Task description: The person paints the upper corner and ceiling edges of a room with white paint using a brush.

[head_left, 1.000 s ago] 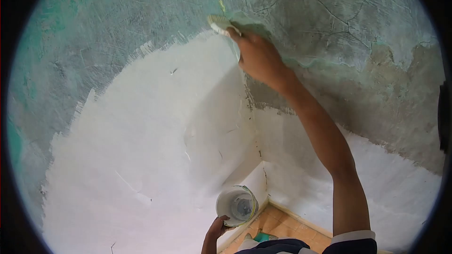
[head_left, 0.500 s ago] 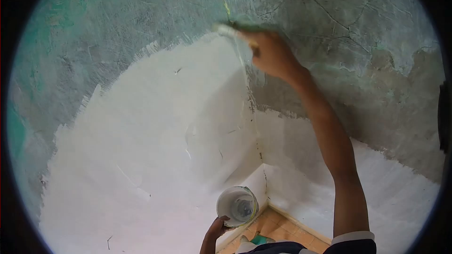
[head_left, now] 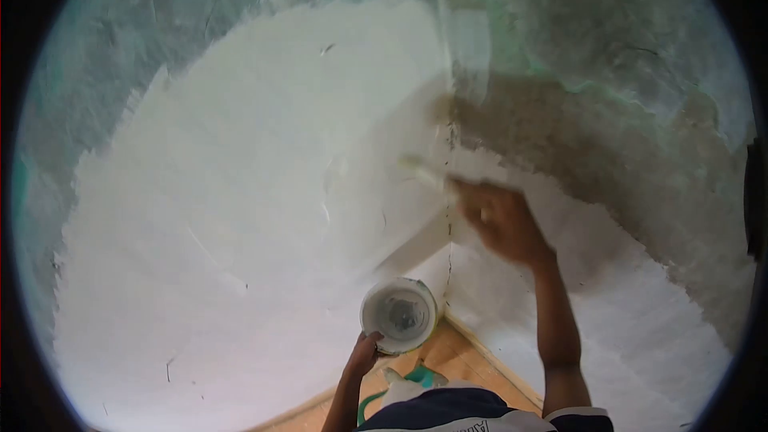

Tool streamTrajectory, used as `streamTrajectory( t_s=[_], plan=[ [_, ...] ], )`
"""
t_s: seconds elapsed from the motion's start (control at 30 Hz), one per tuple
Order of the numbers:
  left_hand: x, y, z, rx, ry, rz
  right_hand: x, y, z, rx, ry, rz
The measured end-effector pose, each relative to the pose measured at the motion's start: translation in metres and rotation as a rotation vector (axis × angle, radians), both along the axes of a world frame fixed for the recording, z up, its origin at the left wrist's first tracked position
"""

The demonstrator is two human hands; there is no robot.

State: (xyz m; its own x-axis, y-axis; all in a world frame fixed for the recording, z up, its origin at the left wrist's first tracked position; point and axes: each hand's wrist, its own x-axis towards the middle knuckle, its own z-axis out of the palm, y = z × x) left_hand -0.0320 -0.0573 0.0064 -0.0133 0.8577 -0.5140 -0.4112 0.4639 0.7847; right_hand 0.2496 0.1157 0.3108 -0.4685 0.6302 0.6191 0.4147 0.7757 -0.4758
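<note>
My right hand (head_left: 500, 222) is closed around a paintbrush (head_left: 428, 173), blurred by motion, its pale bristles pointing left in front of the white-painted wall. At the bottom centre my left hand (head_left: 365, 352) grips the rim of a paint bucket (head_left: 382, 302), thumb over the edge. Greyish-white paint (head_left: 404, 314) shows at the bucket's bottom. Fresh white paint (head_left: 240, 176) covers much of the left wall up to a ragged edge, and a short white strip (head_left: 472, 52) runs just right of the corner.
Two walls meet at a cracked corner (head_left: 450, 228). Grey-green bare plaster (head_left: 592, 32) spans the upper right wall, with white paint (head_left: 632, 320) below it. A tiled floor (head_left: 444, 352) lies beneath, where something green (head_left: 420, 374) shows near my body.
My right hand has come down from the upper corner with the paintbrush, away from the paint edge. The view has shifted, and a white strip now shows right of the corner.
</note>
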Motion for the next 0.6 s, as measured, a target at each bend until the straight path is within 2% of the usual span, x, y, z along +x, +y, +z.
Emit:
streamTrajectory(
  t_s=[0.07, 0.13, 0.2, 0.27, 0.33, 0.4, 0.53, 0.6],
  plan=[
    [0.003, -0.003, -0.002, 0.028, 0.014, 0.047, -0.006, -0.024, -0.057, -0.214, 0.022, 0.133],
    [0.004, -0.002, -0.004, 0.070, 0.080, 0.069, -0.007, -0.042, -0.100, -0.296, -0.169, 0.195],
    [0.009, -0.008, 0.008, 0.033, 0.095, 0.090, -0.011, -0.057, -0.138, -0.340, -0.115, 0.246],
    [0.008, -0.006, 0.005, -0.002, 0.119, 0.092, -0.014, -0.073, -0.162, -0.471, -0.134, 0.129],
    [0.006, -0.014, -0.021, 0.034, 0.272, -0.001, -0.019, -0.084, -0.187, -0.495, -0.168, 0.102],
    [0.013, -0.020, -0.010, -0.021, 0.254, 0.001, -0.023, -0.093, -0.209, -0.436, -0.365, 0.018],
    [0.020, -0.013, 0.024, -0.096, 0.176, -0.044, -0.054, -0.115, -0.231, -0.462, -0.503, -0.082],
    [0.014, -0.011, -0.002, -0.052, 0.172, -0.119, -0.064, -0.122, -0.253, -0.436, -0.546, -0.113]
  ],
)
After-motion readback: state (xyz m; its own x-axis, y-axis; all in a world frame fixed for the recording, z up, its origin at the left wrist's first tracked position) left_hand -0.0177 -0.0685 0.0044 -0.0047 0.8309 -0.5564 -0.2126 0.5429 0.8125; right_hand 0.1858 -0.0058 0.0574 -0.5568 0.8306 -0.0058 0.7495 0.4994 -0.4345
